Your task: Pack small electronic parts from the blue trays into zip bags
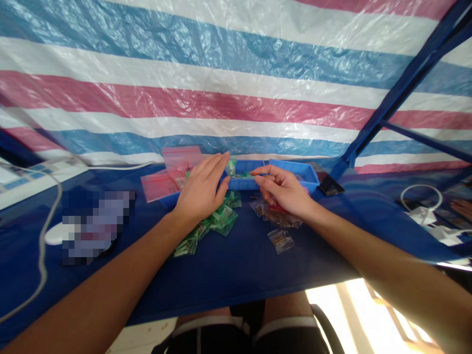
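My left hand [202, 189] is stretched flat with the fingers together and the thumb apart, over the left part of the blue bins. A green packet [231, 168] shows just beyond its fingertips. Below it lies a heap of small green plastic bags [221, 220]. My right hand [282, 188] is bent in a pinch, thumb and forefinger close together at the front of the middle blue bin [243, 184]. What sits in that pinch is too small to make out. Under this hand are small clear bags [282, 219] with brownish contents, and one separate clear bag [280, 241] lies nearer me.
Red-edged zip bags [159, 185] lie at left, near a pixelated object [98, 228] and a white cable [42, 246]. Another blue bin [311, 173] stands right, beside a dark phone [328, 183]. White chargers [424, 215] lie far right. A striped sheet [221, 103] hangs behind.
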`<state>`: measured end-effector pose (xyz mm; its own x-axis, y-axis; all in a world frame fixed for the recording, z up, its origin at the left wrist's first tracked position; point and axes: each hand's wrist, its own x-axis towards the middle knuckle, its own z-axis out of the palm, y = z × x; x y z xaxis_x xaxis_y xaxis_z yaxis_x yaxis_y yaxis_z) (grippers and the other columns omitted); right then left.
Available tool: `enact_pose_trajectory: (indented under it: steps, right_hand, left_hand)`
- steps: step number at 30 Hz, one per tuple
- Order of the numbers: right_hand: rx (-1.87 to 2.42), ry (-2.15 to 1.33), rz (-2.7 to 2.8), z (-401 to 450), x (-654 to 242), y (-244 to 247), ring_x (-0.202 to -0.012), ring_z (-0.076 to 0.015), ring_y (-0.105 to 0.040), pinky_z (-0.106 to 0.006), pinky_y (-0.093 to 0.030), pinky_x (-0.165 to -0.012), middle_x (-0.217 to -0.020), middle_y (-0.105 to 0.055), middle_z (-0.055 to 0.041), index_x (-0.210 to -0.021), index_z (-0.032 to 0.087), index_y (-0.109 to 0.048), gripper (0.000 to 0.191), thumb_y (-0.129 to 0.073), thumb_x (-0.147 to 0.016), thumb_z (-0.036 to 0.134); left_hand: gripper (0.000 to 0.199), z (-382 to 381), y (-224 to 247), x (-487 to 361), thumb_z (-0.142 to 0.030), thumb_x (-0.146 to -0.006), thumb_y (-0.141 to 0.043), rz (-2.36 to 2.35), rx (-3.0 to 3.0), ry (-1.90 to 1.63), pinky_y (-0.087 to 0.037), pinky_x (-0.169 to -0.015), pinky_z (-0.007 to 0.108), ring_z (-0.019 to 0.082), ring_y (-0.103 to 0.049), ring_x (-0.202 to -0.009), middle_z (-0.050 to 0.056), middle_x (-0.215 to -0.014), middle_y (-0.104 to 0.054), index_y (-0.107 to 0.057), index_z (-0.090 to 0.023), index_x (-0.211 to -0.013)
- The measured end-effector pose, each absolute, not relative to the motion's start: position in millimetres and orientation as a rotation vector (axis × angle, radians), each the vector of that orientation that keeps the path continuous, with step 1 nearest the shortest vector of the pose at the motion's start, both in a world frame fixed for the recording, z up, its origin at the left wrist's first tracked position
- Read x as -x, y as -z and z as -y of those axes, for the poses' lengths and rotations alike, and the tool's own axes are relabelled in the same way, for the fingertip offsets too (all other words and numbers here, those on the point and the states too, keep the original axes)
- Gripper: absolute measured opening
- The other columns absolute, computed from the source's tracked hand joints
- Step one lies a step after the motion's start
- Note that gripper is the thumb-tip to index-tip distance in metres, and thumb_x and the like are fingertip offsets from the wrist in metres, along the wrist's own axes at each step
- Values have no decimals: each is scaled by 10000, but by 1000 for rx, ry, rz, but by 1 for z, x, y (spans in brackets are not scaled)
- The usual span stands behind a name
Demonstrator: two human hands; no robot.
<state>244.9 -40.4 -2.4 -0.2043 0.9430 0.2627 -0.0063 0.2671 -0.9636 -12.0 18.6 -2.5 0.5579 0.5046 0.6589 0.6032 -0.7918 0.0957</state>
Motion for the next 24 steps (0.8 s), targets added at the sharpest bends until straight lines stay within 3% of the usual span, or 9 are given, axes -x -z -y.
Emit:
enact_pose_trajectory:
  steps: [3, 6, 10, 14, 19, 24]
  right_hand:
    - [926, -1141, 1490, 40, -245, 3, -439, -90, -439, -223, -333, -441, -584, -582, 81, -1218, 197, -705, 437, -752, -978, 560]
    - [931, -1133, 1495, 40, -245, 3, -436, -88, -437, -226, -336, -444, -585, -583, 79, -1207, 194, -709, 426, -744, -984, 555]
    - [950, -1112, 1503, 40, -244, 2, -436, -88, -433, -227, -338, -445, -582, -580, 78, -1187, 196, -715, 423, -746, -979, 563]
    - [967, -1102, 1509, 40, -244, 2, -441, -93, -442, -233, -353, -453, -586, -590, 74, -1175, 198, -717, 439, -748, -967, 583]
    - [970, -1098, 1508, 39, -244, 3, -447, -94, -448, -232, -351, -460, -582, -588, 75, -1165, 195, -717, 430, -752, -966, 574]
    - [976, -1087, 1505, 37, -245, 3, -443, -98, -446, -241, -365, -466, -586, -594, 72, -1149, 198, -717, 428, -751, -965, 583]
  left_hand:
    - [572, -16, 2, 11, -297, -1087, -520, 924, 2657, 981, -384, -1292, 618, 358, -461, -1563, 152, -1723, -452, -469, -226, -1652]
    - [557, -11, -4, 11, -303, -1070, -546, 975, 2589, 979, -388, -1276, 625, 373, -455, -1555, 147, -1719, -454, -505, -230, -1620]
    - [446, -9, -10, 15, -415, -1075, -544, 1239, 2393, 857, -462, -1130, 648, 436, -565, -1379, 197, -1449, -673, -675, -181, -1432]
    - [444, -14, -8, 21, -498, -1088, -496, 1333, 2307, 752, -500, -1011, 580, 393, -678, -1109, 183, -1151, -757, -760, -183, -1258]
    - [457, -15, -9, 21, -494, -1095, -484, 1326, 2288, 683, -510, -938, 524, 383, -702, -1061, 171, -1131, -778, -742, -188, -1316]
    - [434, -16, -14, 21, -499, -1109, -472, 1272, 2310, 702, -525, -894, 483, 342, -720, -962, 148, -1042, -794, -779, -198, -1169]
